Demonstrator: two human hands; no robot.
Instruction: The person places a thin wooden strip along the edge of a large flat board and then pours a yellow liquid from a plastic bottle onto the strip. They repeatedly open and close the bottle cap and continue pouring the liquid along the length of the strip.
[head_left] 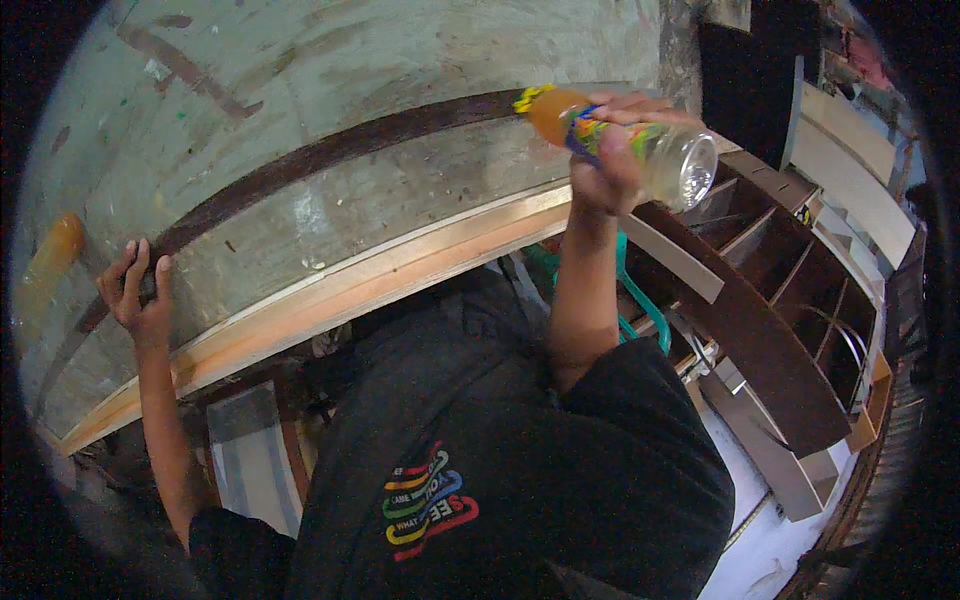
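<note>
Grips 1 plastic bottle (pixel 660 165) in the right hand (pixel 612 165), with fingers and thumb wrapped round the middle over a colourful label (pixel 582 132). Tilts it with the yellow tip (pixel 527 98) out to the left of that hand, the amber neck end next, the clear base to the right. Leftward from the right hand, 1 long dark strip (pixel 340 138), curving across a grey-green worktop (pixel 390 60) to the left hand (pixel 140 295). Spreads the left fingers at the strip, thumb well apart; cannot tell how firmly pressed. Left of the left hand, 1 amber bottle-shaped thing (pixel 58 245), blurred. Between both hands and the body, a pale wooden edge (pixel 420 272). Right of the right forearm, a teal plastic frame (pixel 655 320); farther right, a dark brown cabinet (pixel 745 310) with open compartments.
</note>
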